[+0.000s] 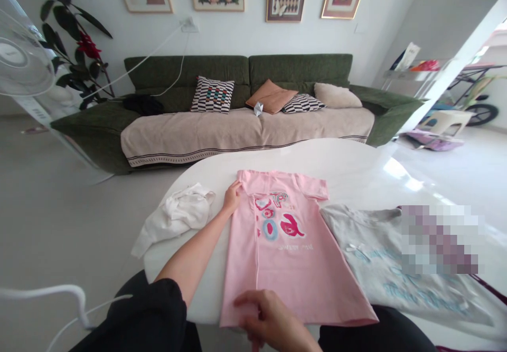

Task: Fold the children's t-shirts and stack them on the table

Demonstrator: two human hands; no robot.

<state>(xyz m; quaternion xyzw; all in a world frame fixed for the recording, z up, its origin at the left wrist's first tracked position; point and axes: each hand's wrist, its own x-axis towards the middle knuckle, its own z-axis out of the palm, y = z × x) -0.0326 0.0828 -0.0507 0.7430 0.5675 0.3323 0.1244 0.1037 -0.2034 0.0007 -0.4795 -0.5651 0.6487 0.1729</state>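
Observation:
A pink T-shirt [289, 257] with a printed front lies flat on the white table [336, 162], its left side folded over along a vertical crease. My left hand [232, 196] reaches far out and pinches the folded left shoulder of the shirt. Close to me, my right hand [269, 320] grips the shirt's lower hem at the table's near edge, fingers curled on the cloth.
A crumpled white garment [178, 217] lies to the left on the table. A grey shirt [396, 273] with blue print is spread on the right. Behind the table stands a green sofa [237, 109] with cushions. A white fan [24, 62] stands at the far left.

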